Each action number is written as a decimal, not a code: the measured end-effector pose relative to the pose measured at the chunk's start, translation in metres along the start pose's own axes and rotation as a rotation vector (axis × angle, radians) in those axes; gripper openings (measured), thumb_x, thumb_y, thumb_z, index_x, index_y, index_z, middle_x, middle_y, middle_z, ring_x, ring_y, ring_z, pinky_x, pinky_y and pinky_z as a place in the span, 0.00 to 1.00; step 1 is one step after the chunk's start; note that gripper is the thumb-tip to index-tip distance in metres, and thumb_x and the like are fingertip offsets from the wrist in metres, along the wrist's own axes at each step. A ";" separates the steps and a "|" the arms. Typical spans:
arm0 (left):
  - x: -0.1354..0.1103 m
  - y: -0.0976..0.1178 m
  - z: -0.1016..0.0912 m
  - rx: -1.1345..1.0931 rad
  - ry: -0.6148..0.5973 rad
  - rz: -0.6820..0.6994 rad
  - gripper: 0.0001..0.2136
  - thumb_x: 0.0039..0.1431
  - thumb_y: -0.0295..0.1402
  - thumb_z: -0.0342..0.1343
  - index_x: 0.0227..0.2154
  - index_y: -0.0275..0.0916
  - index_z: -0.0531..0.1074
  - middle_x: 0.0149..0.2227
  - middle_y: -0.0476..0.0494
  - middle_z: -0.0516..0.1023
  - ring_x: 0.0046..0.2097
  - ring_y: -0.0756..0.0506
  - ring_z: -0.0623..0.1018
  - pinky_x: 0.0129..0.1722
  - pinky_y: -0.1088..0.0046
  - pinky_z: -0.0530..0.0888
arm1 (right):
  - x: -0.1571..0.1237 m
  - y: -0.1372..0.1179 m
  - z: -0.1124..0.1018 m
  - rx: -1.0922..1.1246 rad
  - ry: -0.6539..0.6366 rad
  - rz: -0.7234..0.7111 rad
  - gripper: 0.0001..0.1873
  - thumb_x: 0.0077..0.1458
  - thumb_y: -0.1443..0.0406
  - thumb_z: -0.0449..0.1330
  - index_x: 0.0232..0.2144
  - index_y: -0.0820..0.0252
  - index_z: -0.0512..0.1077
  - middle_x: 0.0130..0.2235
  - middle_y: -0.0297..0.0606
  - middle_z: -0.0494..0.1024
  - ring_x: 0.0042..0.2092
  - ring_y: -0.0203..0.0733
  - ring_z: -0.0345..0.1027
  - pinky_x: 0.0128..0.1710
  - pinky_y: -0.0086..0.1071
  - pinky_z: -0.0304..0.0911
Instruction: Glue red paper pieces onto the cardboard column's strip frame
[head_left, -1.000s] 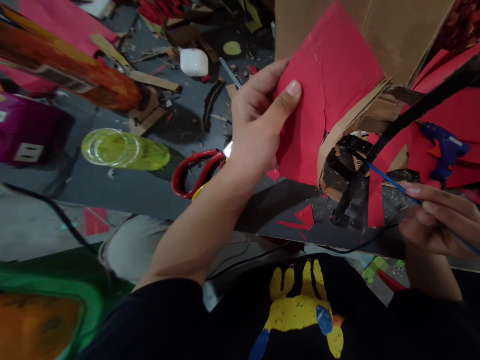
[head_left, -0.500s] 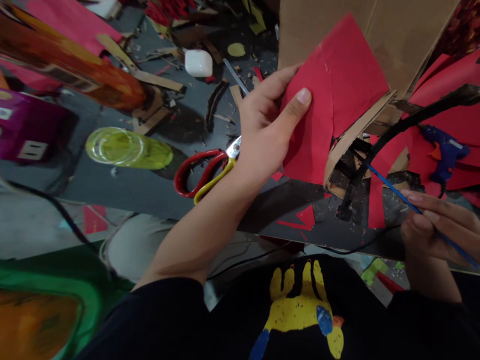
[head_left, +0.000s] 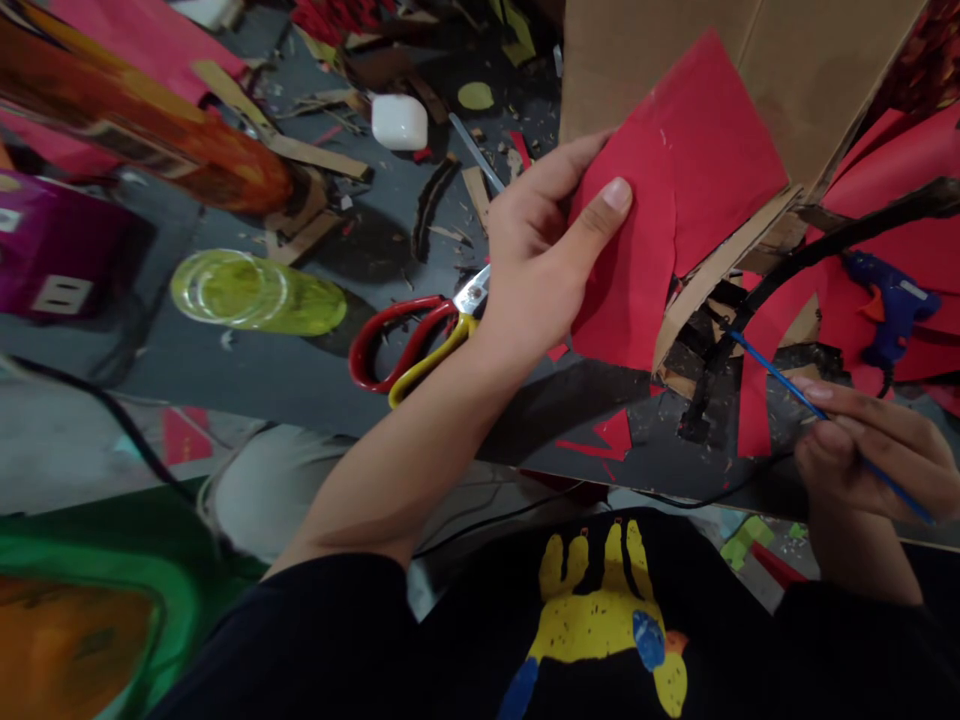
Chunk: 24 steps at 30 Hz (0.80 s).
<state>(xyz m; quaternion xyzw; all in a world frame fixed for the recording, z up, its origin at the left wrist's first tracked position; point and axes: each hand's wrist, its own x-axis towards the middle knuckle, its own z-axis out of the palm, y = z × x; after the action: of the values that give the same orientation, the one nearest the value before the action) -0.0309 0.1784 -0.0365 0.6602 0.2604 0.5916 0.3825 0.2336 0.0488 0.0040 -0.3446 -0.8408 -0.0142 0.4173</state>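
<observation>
My left hand (head_left: pixel 551 255) grips the left edge of a cardboard piece faced with red paper (head_left: pixel 675 190), thumb pressed on the red front and fingers behind it. My right hand (head_left: pixel 874 455) pinches a thin blue-handled paintbrush (head_left: pixel 787 385) at the lower right. The brush tip reaches up and left to the black-painted cardboard edge (head_left: pixel 709 365) under the red piece. A black curved strip (head_left: pixel 832 240) runs across to the right.
Red-and-yellow-handled scissors (head_left: pixel 409 345) lie just left of my left wrist. A yellow-green glass (head_left: pixel 247 295) lies further left. A blue glue gun (head_left: pixel 889 305) rests on red paper at the right. A white block (head_left: pixel 399 122), cardboard scraps and cables litter the dark surface.
The view shifted slightly, so hands and cardboard sit a little further right. My right hand has slid the brush a bit lower; the left hand's grip is unchanged.
</observation>
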 end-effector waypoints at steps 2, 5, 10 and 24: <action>0.000 0.001 0.001 -0.005 -0.004 -0.005 0.16 0.60 0.39 0.55 0.51 0.53 0.68 0.41 0.59 0.75 0.56 0.44 0.74 0.54 0.57 0.72 | 0.005 0.001 0.005 -0.020 0.051 -0.051 0.33 0.44 0.77 0.66 0.54 0.61 0.66 0.53 0.36 0.74 0.48 0.41 0.73 0.45 0.31 0.75; 0.000 0.002 0.001 -0.039 0.019 -0.019 0.16 0.60 0.39 0.56 0.51 0.51 0.69 0.41 0.57 0.76 0.56 0.42 0.74 0.55 0.55 0.72 | 0.010 0.006 0.013 -0.054 0.143 -0.128 0.31 0.47 0.77 0.64 0.54 0.61 0.66 0.52 0.36 0.75 0.46 0.37 0.74 0.42 0.27 0.75; 0.000 -0.001 -0.003 -0.021 0.055 -0.037 0.17 0.58 0.42 0.58 0.50 0.50 0.70 0.43 0.54 0.76 0.55 0.41 0.75 0.56 0.53 0.71 | 0.011 0.005 0.013 -0.082 0.123 -0.172 0.22 0.48 0.77 0.64 0.46 0.61 0.70 0.52 0.36 0.75 0.45 0.38 0.75 0.41 0.27 0.75; -0.001 0.004 0.002 -0.038 0.083 -0.041 0.15 0.60 0.39 0.56 0.50 0.49 0.71 0.43 0.55 0.76 0.54 0.45 0.75 0.57 0.55 0.70 | 0.012 -0.001 0.005 -0.031 0.024 -0.100 0.27 0.46 0.79 0.64 0.48 0.60 0.69 0.54 0.38 0.73 0.48 0.39 0.73 0.44 0.27 0.75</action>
<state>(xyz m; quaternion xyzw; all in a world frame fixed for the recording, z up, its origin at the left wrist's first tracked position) -0.0293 0.1748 -0.0340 0.6221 0.2783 0.6153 0.3961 0.2247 0.0569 0.0097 -0.3084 -0.8515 -0.0525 0.4209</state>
